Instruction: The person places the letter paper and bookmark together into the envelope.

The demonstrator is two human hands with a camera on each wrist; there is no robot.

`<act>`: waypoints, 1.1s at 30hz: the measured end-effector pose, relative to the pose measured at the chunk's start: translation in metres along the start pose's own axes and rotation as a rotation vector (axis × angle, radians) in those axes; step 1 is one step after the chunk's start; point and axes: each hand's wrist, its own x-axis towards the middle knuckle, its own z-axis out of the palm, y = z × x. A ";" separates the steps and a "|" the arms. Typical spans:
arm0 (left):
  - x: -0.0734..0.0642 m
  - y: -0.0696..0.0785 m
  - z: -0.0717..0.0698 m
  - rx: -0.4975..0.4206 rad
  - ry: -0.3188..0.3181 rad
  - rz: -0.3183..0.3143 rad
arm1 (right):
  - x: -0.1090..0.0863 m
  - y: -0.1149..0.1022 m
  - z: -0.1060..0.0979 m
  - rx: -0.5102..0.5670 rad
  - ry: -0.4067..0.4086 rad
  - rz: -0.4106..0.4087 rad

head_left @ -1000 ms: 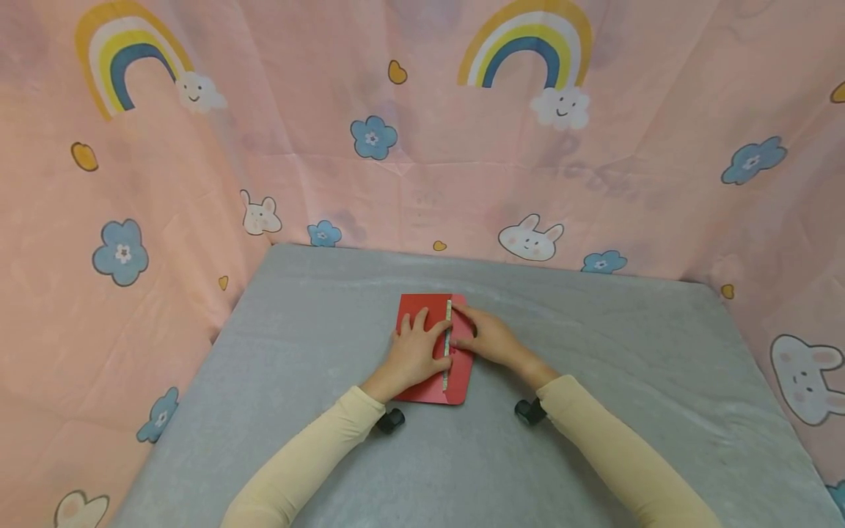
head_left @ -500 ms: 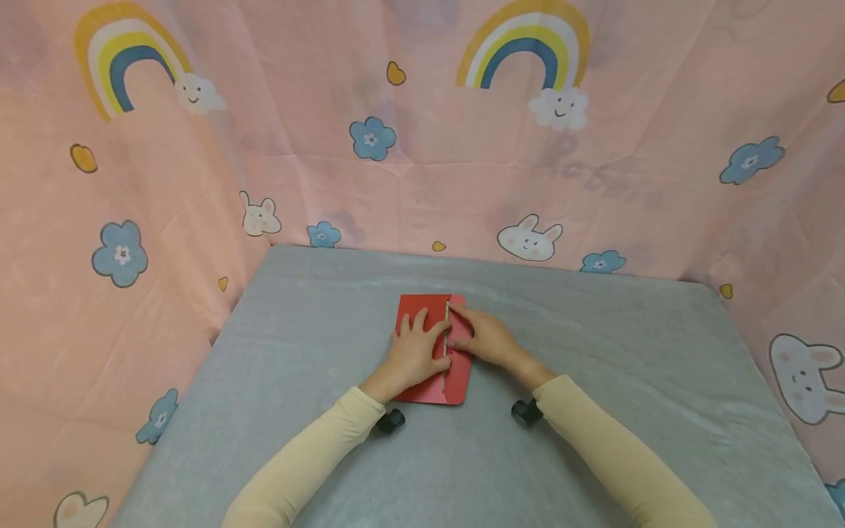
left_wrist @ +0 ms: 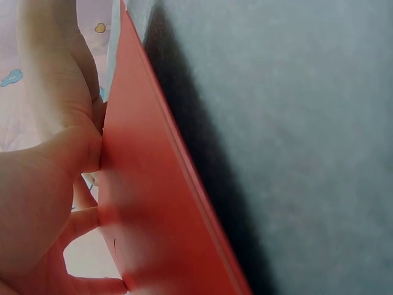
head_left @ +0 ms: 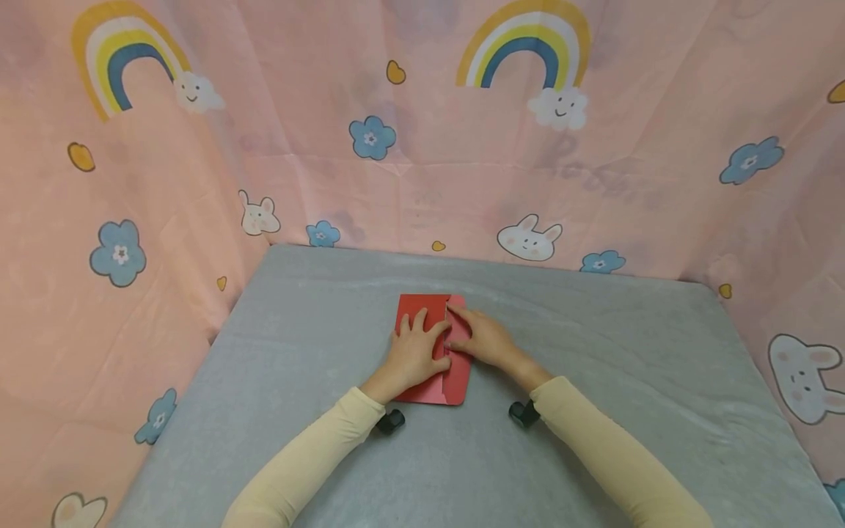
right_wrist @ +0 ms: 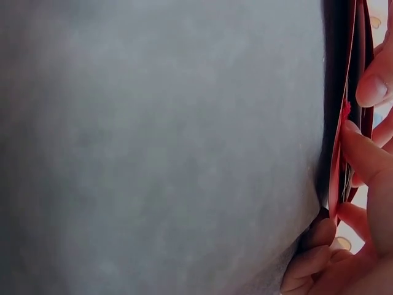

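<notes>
A red paper envelope point(head_left: 422, 301) lies on the grey cloth, its lighter flap point(head_left: 457, 378) folded out to the right. My left hand point(head_left: 412, 353) rests on the envelope's body with spread fingers, thumb beside the opening. At that opening, the thumb and index finger of my right hand point(head_left: 491, 340) touch the edge from the flap side. Only a thin pale sliver of patterned paper shows along the slit; most of it is hidden inside. The right wrist view shows the right thumb point(right_wrist: 362, 150) at the mouth of the envelope, with other fingers bent by its edge.
Grey cloth point(head_left: 317, 315) covers the table around the envelope. A pink patterned curtain point(head_left: 422, 191) stands behind it and along both sides. Below the wrists, dark wrist-camera mounts point(head_left: 391, 421) stick out close to the cloth.
The patterned paper strip has slid left into the envelope, narrowing from a clear band to a sliver. My right hand has shifted slightly left; the left hand has stayed in place.
</notes>
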 end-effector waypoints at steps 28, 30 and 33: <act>0.005 0.005 -0.003 0.014 -0.036 0.010 | -0.007 0.012 -0.010 0.152 0.037 -0.030; 0.005 0.005 -0.003 0.021 -0.044 0.004 | -0.009 0.014 -0.012 0.169 0.048 -0.042; 0.006 0.004 -0.001 0.032 -0.059 -0.003 | -0.015 0.019 -0.017 0.184 0.076 -0.063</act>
